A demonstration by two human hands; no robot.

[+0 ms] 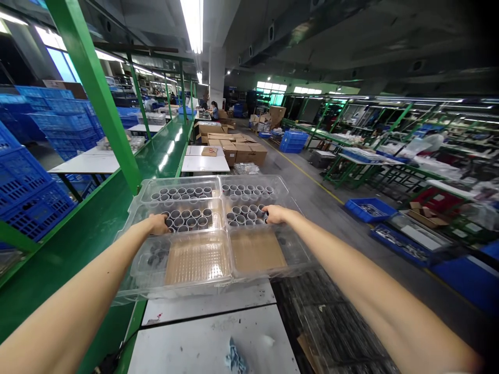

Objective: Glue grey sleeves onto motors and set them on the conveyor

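A clear plastic divided tray [229,249] is in front of me, with short grey tubes [191,218] standing upright in rows in its middle and far compartments. My left hand [158,224] reaches into the middle left compartment, its fingers closed at a tube on the row's outer end. At the opposite end, my right hand [275,214] has its fingertips closed on the outermost tube of the middle right compartment. Both grips are partly hidden. Brown sheets [257,249] show through the near compartments, and dark pieces [158,254] show dimly at the near left.
A green conveyor [166,150] runs along the left beside a green post [93,88]. Below the tray is a white tabletop [210,332] with a blue rag [235,356]. Dark stacked trays [335,322] stand to the right. Cardboard boxes [249,152] and blue crates [293,141] lie farther off.
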